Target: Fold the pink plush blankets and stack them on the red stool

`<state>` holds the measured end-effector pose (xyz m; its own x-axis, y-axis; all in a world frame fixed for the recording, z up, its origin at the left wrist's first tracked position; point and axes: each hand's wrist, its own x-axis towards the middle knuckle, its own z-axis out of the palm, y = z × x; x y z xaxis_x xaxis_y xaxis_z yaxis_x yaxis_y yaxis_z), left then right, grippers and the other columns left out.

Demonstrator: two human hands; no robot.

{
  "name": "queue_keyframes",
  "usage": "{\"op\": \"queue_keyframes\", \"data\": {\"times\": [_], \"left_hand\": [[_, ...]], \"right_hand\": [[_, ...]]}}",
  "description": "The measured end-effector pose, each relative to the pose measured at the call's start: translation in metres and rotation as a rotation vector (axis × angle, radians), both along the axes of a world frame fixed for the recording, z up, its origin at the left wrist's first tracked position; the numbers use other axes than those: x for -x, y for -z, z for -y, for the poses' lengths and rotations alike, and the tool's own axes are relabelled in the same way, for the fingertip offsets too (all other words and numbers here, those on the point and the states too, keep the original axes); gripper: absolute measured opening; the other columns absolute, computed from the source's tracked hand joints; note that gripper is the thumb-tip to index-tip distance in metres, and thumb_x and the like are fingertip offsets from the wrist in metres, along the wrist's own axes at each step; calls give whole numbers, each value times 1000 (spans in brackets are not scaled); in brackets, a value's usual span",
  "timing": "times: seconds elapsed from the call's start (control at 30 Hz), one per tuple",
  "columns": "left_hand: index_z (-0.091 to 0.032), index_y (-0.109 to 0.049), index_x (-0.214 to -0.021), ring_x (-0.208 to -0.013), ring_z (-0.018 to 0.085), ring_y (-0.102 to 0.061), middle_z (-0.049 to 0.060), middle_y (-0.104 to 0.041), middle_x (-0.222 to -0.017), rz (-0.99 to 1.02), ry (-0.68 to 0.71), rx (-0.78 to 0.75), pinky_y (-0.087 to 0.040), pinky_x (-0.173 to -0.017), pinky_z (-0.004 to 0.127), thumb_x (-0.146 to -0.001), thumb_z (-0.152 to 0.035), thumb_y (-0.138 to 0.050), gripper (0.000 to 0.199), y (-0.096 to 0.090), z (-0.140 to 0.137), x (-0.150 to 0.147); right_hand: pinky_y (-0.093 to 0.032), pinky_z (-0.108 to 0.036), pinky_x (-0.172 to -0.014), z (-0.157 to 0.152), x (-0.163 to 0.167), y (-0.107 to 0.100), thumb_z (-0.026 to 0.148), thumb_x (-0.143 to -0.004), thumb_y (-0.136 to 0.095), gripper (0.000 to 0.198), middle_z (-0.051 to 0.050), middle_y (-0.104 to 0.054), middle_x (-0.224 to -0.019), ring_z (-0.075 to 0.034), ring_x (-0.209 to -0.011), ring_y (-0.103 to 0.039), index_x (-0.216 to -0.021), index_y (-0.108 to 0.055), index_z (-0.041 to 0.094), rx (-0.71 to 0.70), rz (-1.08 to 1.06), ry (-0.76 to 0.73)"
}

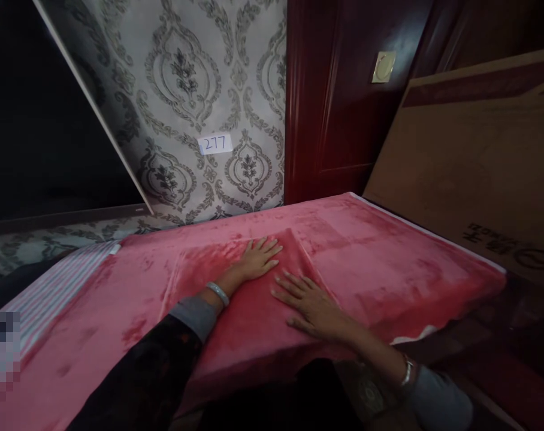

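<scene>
A folded piece of deep pink plush cloth [249,317] lies on a larger pink plush cloth [366,239] that covers the surface in front of me. Flat on the folded piece, near its far edge, rests my left hand [259,258], fingers spread and a bracelet at the wrist. My right hand [311,306] is palm down on the same piece, closer to me and to the right, with its fingers apart. Neither hand grasps anything. The cloth's near edge hangs down in front of me.
A striped cloth [72,278] lies at the left edge. Behind it stands a large dark screen [51,120]. Patterned wallpaper with a paper label [215,143] reading 277 and a dark red door [330,108] form the back. A big cardboard box [470,149] stands at right.
</scene>
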<state>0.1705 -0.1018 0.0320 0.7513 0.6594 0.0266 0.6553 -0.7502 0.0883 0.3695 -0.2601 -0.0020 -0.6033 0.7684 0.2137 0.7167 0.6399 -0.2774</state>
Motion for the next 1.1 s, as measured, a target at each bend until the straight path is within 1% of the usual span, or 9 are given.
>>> {"op": "queue_keyframes", "data": {"times": [0.3,0.47,0.57,0.67,0.8,0.87,0.93,1.03,1.1], "left_hand": [[-32,-31,-157,-155,31,-11,5,-21,-167,5,-2,12,-10,-121,65,-102,-52,-31,58,2,-3,0],[-32,-22,-159,-155,30,-8,5,-14,-168,4,-36,108,-7,-121,63,-101,-55,-31,63,-11,1,11],[-31,-23,-159,-155,31,-9,5,-17,-168,5,-111,111,-5,-122,62,-100,-58,-31,65,-18,12,45],[-32,-22,-159,-155,32,-10,5,-18,-167,-36,-218,88,-7,-122,62,-100,-58,-32,66,-24,31,92],[-30,-23,-159,-154,33,-12,7,-21,-167,-58,-468,-31,-8,-120,65,-100,-56,-29,65,-23,52,149],[-26,-26,-159,-154,34,-13,9,-21,-167,-71,-581,-58,-11,-120,66,-101,-53,-29,64,-15,58,167],[-21,-28,-158,-154,33,-12,11,-19,-167,-57,-625,-51,-19,-120,62,-102,-50,-29,63,0,59,179],[-17,-30,-157,-155,31,-10,12,-19,-167,38,-600,-73,-27,-120,53,-102,-49,-29,64,26,56,188],[-18,-33,-156,-155,31,-12,12,-23,-166,121,-567,-114,-27,-120,53,-101,-50,-31,64,40,52,191]], "right_hand": [[-20,-58,-122,72,-7,32,62,-98,-48,72,-4,-22,-165,-29,-153,-17,-160,-20,36,-11,-74,24],[-28,-54,-121,83,-20,27,55,-101,-46,62,-6,-38,-159,-27,-148,-30,-158,-30,34,-21,-164,44],[-32,-56,-118,69,-30,14,46,-104,-40,54,-8,-46,-154,-28,-145,-36,-155,-38,30,-148,-233,158],[-29,-59,-118,43,-31,-1,45,-105,-34,52,-9,-41,-157,-29,-148,-30,-155,-39,28,-249,-238,230],[-24,-59,-119,-1,-16,-15,51,-104,-32,58,-9,-29,-163,-30,-152,-17,-157,-35,27,-222,-166,289],[-23,-61,-118,-20,-7,-12,52,-103,-34,60,-9,-26,-164,-32,-153,-14,-157,-34,26,-165,-110,347],[-24,-63,-117,-33,0,-2,52,-103,-35,59,-11,-27,-164,-34,-152,-15,-156,-37,26,-95,-49,397],[-28,-62,-114,-39,3,17,52,-103,-34,58,-12,-28,-163,-34,-151,-19,-154,-40,25,-29,7,425],[-29,-61,-115,-39,2,27,52,-103,-34,58,-10,-28,-164,-33,-151,-20,-154,-40,26,-37,-1,428]]}}
